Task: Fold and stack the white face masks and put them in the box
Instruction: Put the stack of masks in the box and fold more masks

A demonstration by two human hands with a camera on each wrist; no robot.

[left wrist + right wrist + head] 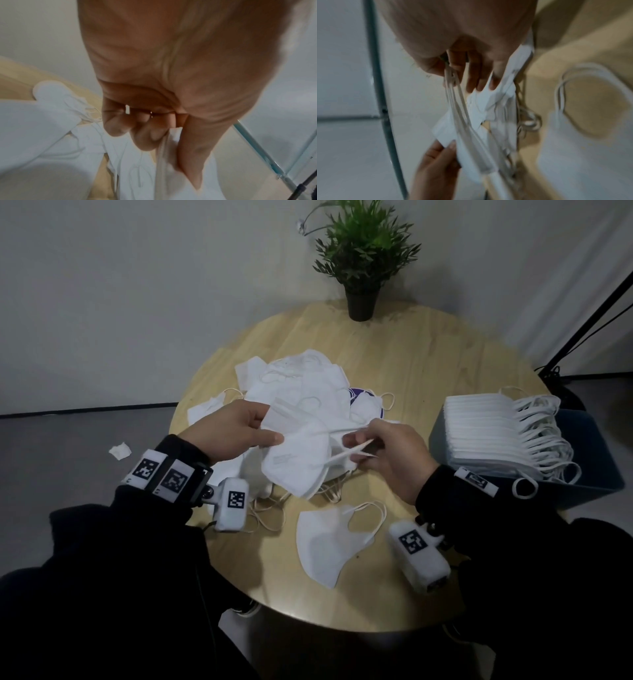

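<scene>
A flat folded white fabric mask (330,542) lies nearest me on the round pale wooden table (428,364). Above it my left hand (226,431) pinches a folded white cup-shaped mask (294,463), while my right hand (387,455) pulls its white ear loops (352,451) tight. Behind is the loose white mask heap (301,381); to the right the dark blue box (596,474) holds a neat stack (486,433).

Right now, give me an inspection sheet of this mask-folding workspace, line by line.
Surface: round wooden table, lit dimly.
Job's things: held mask above a loose mask pile; one folded mask lies flat near the front edge; blue box at the table's right holds a stacked row of masks.
Clutter: potted plant at the far edge; crumpled white scrap on the floor.
Hands: left hand pinches the mask's edge; right hand pulls its ear loops taut.
Cables: dark cable at a black stand, far right.
Surroundings: pale wall, grey floor.
</scene>
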